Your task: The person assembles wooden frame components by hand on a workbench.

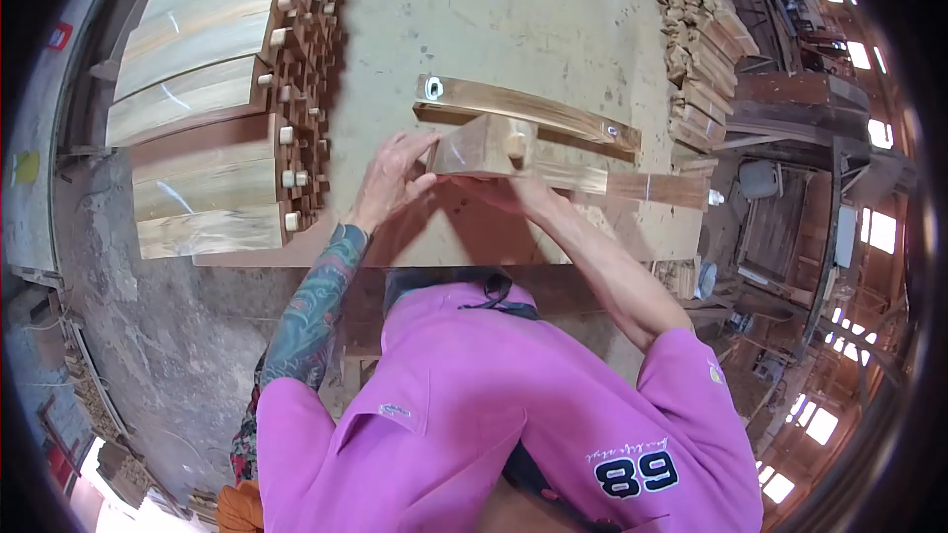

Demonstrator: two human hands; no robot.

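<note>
Near the middle of the counter, both hands hold one wooden piece, a pale bar with a round dowel peg standing out of its square end. The left hand sits at 9 o'clock of that end, its fingers closed around the block's corner. The right hand comes in from 5 o'clock underneath the bar; its fingers are mostly hidden by the wood, so I cannot tell how tightly they are curled, though the hand touches the bar's underside. Just beyond, at 12 o'clock of the held piece, a curved rail with a slot near each end lies flat on the counter. At 9 to 10 o'clock stands a stack of planks with pegged ends, and at 2 o'clock a pile of small wood pieces runs along the counter's edge.
</note>
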